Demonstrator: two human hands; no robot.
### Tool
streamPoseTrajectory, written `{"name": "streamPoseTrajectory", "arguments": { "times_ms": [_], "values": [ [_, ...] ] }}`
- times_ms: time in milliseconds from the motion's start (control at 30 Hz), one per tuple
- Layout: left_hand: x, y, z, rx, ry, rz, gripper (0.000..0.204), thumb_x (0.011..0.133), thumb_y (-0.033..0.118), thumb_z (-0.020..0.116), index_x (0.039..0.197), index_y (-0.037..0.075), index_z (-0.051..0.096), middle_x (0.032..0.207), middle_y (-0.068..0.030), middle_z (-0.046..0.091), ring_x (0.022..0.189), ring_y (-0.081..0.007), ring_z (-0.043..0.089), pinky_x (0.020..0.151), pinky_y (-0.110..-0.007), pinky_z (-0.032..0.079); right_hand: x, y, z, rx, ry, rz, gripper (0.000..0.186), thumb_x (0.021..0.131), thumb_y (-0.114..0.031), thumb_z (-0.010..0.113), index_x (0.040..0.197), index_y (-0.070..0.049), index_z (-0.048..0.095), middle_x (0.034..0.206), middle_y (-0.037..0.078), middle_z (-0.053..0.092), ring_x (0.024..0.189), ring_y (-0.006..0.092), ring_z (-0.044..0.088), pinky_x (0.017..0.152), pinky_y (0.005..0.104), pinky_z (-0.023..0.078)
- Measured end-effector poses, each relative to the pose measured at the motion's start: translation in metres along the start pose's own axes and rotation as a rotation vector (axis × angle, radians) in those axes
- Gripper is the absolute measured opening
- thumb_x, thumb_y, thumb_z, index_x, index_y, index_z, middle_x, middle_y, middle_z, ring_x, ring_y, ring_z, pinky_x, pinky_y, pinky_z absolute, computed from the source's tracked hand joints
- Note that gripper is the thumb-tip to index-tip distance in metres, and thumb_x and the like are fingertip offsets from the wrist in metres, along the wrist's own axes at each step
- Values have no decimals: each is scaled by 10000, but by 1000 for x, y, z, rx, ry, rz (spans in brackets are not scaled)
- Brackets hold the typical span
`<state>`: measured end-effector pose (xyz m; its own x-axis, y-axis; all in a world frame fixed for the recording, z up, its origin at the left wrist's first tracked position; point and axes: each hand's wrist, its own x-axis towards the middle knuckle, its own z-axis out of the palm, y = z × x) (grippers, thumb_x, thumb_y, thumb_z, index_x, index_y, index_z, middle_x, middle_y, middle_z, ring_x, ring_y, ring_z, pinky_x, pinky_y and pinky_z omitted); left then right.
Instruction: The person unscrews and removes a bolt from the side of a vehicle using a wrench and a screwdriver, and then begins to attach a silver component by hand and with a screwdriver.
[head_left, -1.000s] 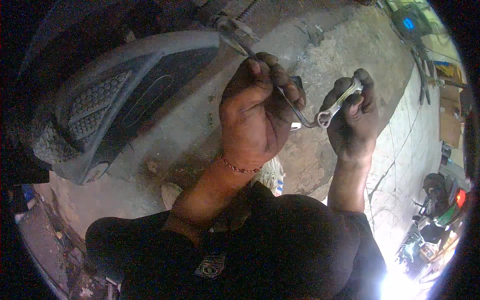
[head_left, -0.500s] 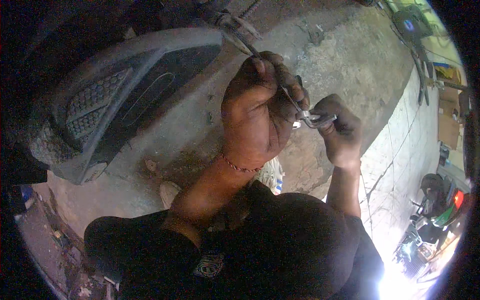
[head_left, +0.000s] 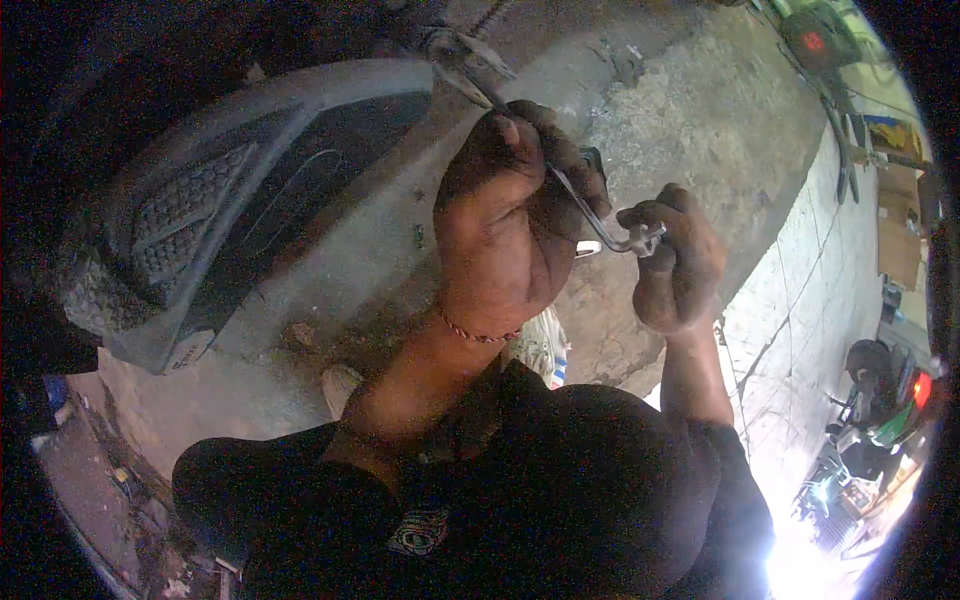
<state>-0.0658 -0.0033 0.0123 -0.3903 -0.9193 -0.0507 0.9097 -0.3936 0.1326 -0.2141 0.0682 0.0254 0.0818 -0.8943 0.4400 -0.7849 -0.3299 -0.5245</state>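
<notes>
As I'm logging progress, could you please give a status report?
Left hand gripping bent metal rod. Right hand holding metal piece at rod's curved end. No obstruction visible.

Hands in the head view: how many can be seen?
2. The left hand, near the middle, is closed around a bent rod; the right hand, farther right, pinches a metal tool at the rod's curved end. The dark rim could hide others.

Rough grey concrete floor with a small dark scrap.
</notes>
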Motion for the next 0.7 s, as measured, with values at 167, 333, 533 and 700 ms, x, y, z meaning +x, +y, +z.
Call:
{"name": "streamPoseTrajectory", "arguments": {
  "times_ms": [167,333,533,700],
  "values": [
    [-1,1,0,-14,57,-47,188,937,199,526,1022,33,506,799,-93,582,714,-237,606,651,-382,509,-23,-8,22,399,13,278,327,953,-304,473,986,4,577,792,130,565,645,252,560,590,330,449],
    [-3,9,2,22,95,-84,194,938,212,527,1025,41,500,814,-98,586,723,-246,620,642,-384,520,-31,-26,38,746,90,398,403,963,-378,481,1051,7,558,879,84,589,691,170,551,622,306,456],
    [0,12,-5,84,0,-74,218,940,241,533,1012,37,505,814,-96,597,696,-239,626,641,-375,532,-31,-21,45,980,36,494,428,912,-414,561,1020,0,578,912,79,601,787,171,559,663,298,455],
    [4,25,-11,343,15,-166,209,928,233,564,957,26,552,831,-97,626,744,-204,624,660,-344,508,-32,-22,64,1540,33,473,382,882,-357,634,1005,1,586,944,84,605,834,190,574,698,315,460]
  ]
}}
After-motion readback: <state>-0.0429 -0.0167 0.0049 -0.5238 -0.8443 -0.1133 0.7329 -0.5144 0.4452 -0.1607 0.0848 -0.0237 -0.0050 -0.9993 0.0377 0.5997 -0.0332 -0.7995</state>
